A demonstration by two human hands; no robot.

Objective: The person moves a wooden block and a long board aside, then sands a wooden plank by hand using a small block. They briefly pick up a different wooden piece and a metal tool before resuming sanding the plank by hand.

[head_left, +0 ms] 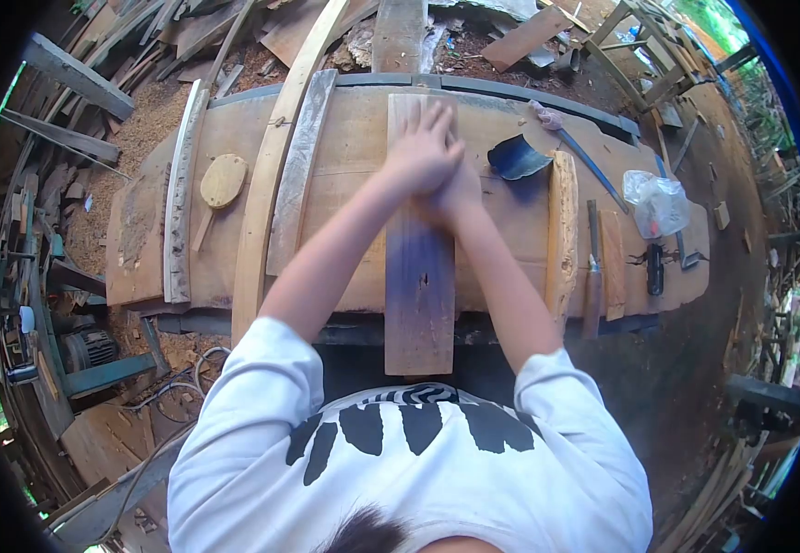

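Left hand stacked on right hand, pressing down on a plank
Left lies open and flat, seemingly to add weight; right is mostly covered, grip unclear. Plank runs near to far across the bench, near end overhanging

Plank, long flat board, weathered grey-brown with a bluish tint, pale at far end, lying crosswise on bench, near end overhanging the edge
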